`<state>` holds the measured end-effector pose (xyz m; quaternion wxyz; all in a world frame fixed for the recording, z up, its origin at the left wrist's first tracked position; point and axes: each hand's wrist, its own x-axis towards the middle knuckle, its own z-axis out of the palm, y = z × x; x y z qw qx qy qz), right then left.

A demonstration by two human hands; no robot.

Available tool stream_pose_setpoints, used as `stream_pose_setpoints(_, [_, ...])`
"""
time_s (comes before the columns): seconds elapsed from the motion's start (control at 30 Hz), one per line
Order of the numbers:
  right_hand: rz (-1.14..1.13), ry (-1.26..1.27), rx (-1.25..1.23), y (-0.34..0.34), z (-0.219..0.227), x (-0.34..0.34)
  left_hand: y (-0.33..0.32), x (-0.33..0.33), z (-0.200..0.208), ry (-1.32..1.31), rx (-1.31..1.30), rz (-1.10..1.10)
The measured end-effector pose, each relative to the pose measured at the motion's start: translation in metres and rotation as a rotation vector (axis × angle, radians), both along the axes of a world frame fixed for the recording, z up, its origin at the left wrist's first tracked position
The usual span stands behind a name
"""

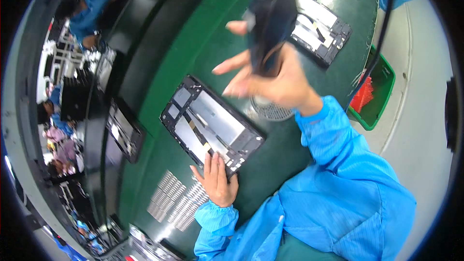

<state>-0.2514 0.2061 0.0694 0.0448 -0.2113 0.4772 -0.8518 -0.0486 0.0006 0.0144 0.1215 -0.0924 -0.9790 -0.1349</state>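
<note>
An opened tablet [208,121], its back off and its inner plates, flex cables and boards exposed, lies aslant on the green bench in front of me. My left hand [218,182] rests on its near edge, fingers stretched flat over the lower corner and thumb at the side. Above and to the right, my right hand [278,79] is around a black electric screwdriver [273,24], hanging from above and blurred. Several of its fingers stick out past the tool on the left; the tool hides part of the grip. The screwdriver's tip is not distinguishable.
Another opened tablet [321,31] lies at the far right. Rows of small silvery parts [166,195] are left of my left hand. A round grille [270,109] sits under my right wrist. A green bin [386,94] with red contents stands right; a black cable [382,43] hangs nearby.
</note>
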Motion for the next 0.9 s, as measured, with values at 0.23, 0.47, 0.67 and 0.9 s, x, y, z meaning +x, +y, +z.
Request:
stream_pose_setpoints(0.23, [-0.219,0.176,0.107,0.013,-0.010,-0.015,0.048,0.058,-0.021,-0.066,0.141,-0.038])
stream_pose_setpoints(0.47, [-0.178,0.173,0.218,0.004,-0.026,-0.018,0.053,0.054,-0.024,-0.065,0.183,0.001])
stream_pose_setpoints(0.67, [-0.194,0.166,0.240,-0.001,-0.029,-0.017,0.057,0.047,-0.023,-0.047,0.164,-0.004])
stream_pose_setpoints(0.9, [-0.177,0.139,0.237,-0.003,-0.030,-0.016,0.057,0.041,-0.013,-0.020,0.190,-0.020])
